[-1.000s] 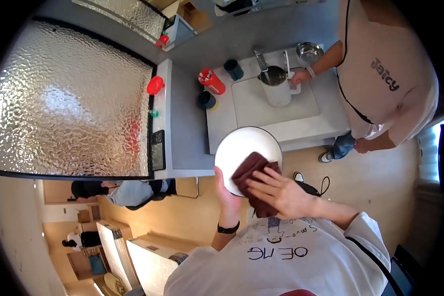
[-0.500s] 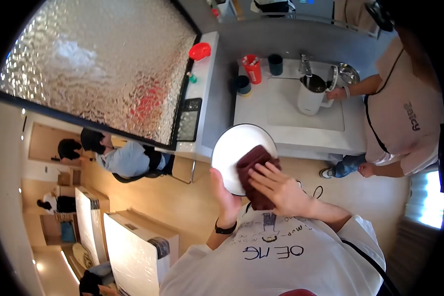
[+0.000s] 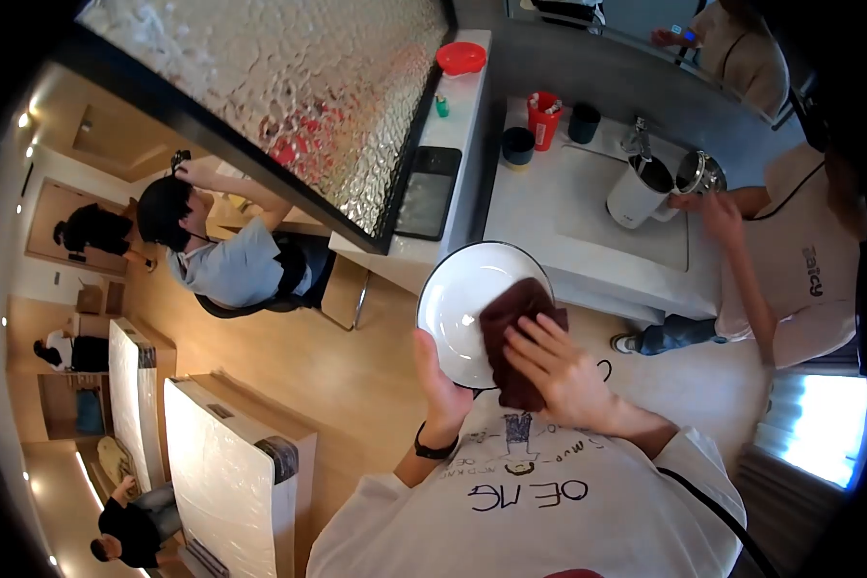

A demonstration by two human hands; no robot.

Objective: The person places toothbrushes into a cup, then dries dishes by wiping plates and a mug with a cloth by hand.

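Note:
A white plate with a dark rim (image 3: 450, 308) is tilted up in front of my chest. My left hand (image 3: 441, 383) grips its lower left edge, the thumb lying along the rim. In my right hand (image 3: 561, 371) is a dark brown cloth (image 3: 508, 323), pressed against the plate's right side. The fingers lie over the cloth and hide part of it, and the cloth's lower end hangs past the rim.
Beyond the plate is a counter with a sink (image 3: 602, 226), a faucet (image 3: 638, 140), a red cup (image 3: 543, 123) and dark cups (image 3: 584, 123). A co-worker on the right has a hand at a white kettle (image 3: 634, 197), near a metal bowl (image 3: 700, 175). A glass partition (image 3: 356, 106) stands left.
My view has turned, shifting the counter to the right in the picture. The cloth remains on the plate's right side. The co-worker's other arm has risen toward the kettle.

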